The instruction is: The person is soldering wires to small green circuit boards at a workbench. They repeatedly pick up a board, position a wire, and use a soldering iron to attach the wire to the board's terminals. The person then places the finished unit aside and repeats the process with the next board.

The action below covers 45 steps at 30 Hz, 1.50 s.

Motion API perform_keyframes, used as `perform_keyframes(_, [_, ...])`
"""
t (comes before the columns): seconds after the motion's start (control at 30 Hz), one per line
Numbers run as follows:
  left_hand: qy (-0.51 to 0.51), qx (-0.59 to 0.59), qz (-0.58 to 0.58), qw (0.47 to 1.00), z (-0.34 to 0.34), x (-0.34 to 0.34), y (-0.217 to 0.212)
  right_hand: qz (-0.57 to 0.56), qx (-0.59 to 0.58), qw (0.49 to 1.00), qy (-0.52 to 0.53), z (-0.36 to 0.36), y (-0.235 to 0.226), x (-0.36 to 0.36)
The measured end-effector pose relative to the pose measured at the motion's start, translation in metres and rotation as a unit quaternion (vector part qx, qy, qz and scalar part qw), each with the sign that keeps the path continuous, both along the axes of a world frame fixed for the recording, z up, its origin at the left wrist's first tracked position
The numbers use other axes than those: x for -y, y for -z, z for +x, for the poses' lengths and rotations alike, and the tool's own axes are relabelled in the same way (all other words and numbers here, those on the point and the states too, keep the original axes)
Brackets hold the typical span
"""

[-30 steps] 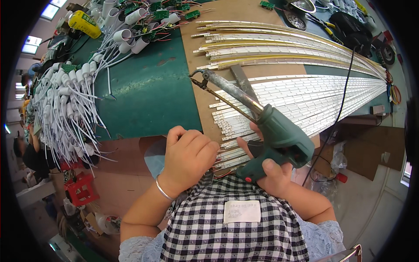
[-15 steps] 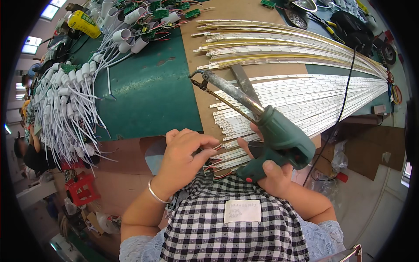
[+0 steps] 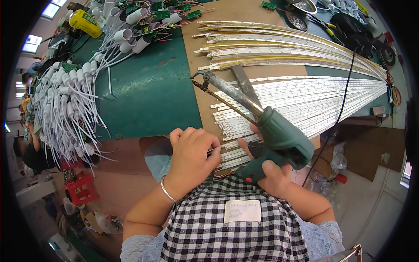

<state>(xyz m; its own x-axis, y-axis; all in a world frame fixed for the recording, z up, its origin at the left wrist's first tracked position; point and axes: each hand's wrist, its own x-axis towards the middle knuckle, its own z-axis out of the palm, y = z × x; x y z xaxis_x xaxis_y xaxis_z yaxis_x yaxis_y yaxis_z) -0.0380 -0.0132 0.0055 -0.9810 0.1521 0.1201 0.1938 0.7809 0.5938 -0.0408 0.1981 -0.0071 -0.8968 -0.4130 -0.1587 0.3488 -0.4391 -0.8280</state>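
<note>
A green soldering gun (image 3: 286,135) with a long metal barrel and a thin feed tube rests in my right hand (image 3: 275,177), whose fingers wrap its handle. Its hooked tip points to the far left, above the brown board. My left hand (image 3: 192,153), with a bangle at the wrist, is closed at the near ends of the white LED strips (image 3: 297,98). Its fingertips are curled in and what they pinch is hidden. The strips fan out across the board, and several show solder pads at their left ends. A flat metal bar (image 3: 246,85) lies across them.
White cylindrical parts with cables (image 3: 70,96) are heaped on the green mat (image 3: 148,100) at the left. Circuit boards with wires (image 3: 163,15) and a yellow bottle (image 3: 85,22) lie behind. A black cord (image 3: 345,105) hangs over the strips; pliers (image 3: 325,28) lie far right.
My left hand has shifted slightly right and its fingers have curled inward, covering the wire ends seen earlier. The right hand and the soldering gun have barely moved.
</note>
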Motion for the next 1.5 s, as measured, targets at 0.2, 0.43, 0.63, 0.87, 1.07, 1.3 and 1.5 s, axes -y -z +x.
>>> perform_keyframes(0.2, [0.005,0.004,-0.007,1.0,-0.004,-0.001,-0.002,-0.04,0.026,0.993,0.104,-0.002,-0.016,0.008])
perform_keyframes(0.43, [-0.006,0.01,0.02,1.0,-0.001,0.001,0.001,0.22,-0.043,0.974,-0.02,0.027,-0.025,-0.083])
perform_keyframes(0.63, [-0.009,-0.012,0.024,1.0,-0.001,-0.001,0.004,0.386,-0.083,0.915,-0.085,0.035,-0.019,-0.097])
perform_keyframes(0.87, [-0.012,-0.025,0.027,0.999,-0.001,-0.001,0.006,0.401,-0.287,0.861,-0.124,0.034,-0.009,-0.098])
perform_keyframes(1.07, [-0.012,-0.025,0.027,0.999,-0.001,-0.001,0.006,0.426,-0.316,0.836,-0.142,0.033,-0.009,-0.098])
perform_keyframes(1.3, [-0.008,-0.024,0.021,0.999,0.0,-0.001,0.006,0.428,-0.255,0.857,-0.132,0.032,-0.016,-0.096])
perform_keyframes(1.5, [-0.011,-0.024,0.027,0.999,-0.001,-0.001,0.005,0.319,-0.102,0.938,-0.085,0.042,-0.016,-0.097])
